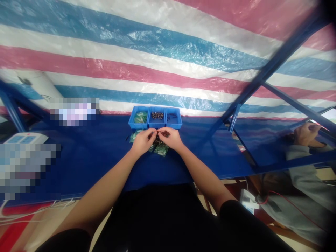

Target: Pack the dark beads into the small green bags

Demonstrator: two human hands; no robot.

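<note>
My left hand and my right hand meet over the blue table, thumbs and fingertips pinched close together. Whatever they hold between them is too small to make out. Beneath and around the fingers lie a pile of small dark brown and brass-coloured parts and some green packets, partly covered by my hands. Just beyond stand three blue bins side by side: the left bin contains green packets, the middle bin small brass-and-black parts, the right bin small dark pieces.
A striped plastic sheet hangs behind the blue table. Blue metal frame bars rise at the right, with another person's hand and grey sleeve beyond. A white power strip and blurred-out items are at the left.
</note>
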